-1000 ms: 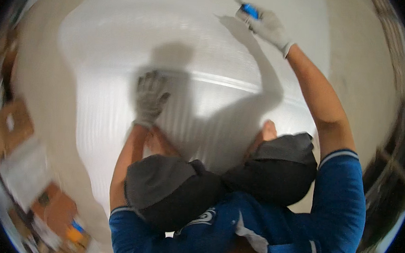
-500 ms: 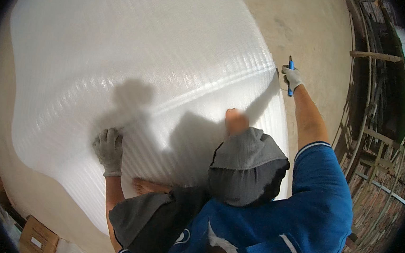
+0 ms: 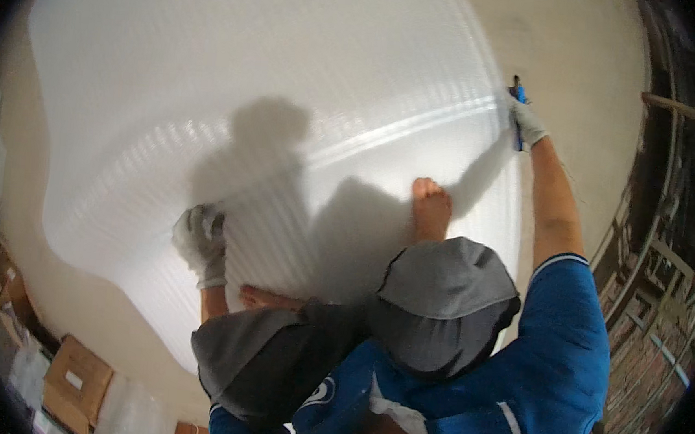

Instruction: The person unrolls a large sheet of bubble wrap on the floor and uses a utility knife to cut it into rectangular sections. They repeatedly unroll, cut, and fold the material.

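Note:
A large white, ribbed, translucent foam-like sheet point(image 3: 391, 74) lies under my bare feet. In a grey work glove, my left hand point(image 3: 201, 242) is on the sheet at the left, its fingers bunched on the material and slightly blurred. A pale line runs across the sheet towards my right hand point(image 3: 529, 121), also gloved, at the sheet's right edge. That hand is closed around a slim blue utility knife point(image 3: 520, 93) with a dark tip, which points away from me. Whether its blade touches the sheet cannot be seen.
My knees and feet point(image 3: 431, 207) are between my arms, over the sheet. Beige floor point(image 3: 576, 64) borders it. Cardboard boxes point(image 3: 78, 375) and clear plastic wrap point(image 3: 132, 416) stand at lower left. Wooden poles and frames point(image 3: 664, 295) line the right side.
The view has shifted, so most things appear farther right. My right hand now sits closer against the sheet's edge with the knife. My left hand stays on the sheet, turned slightly.

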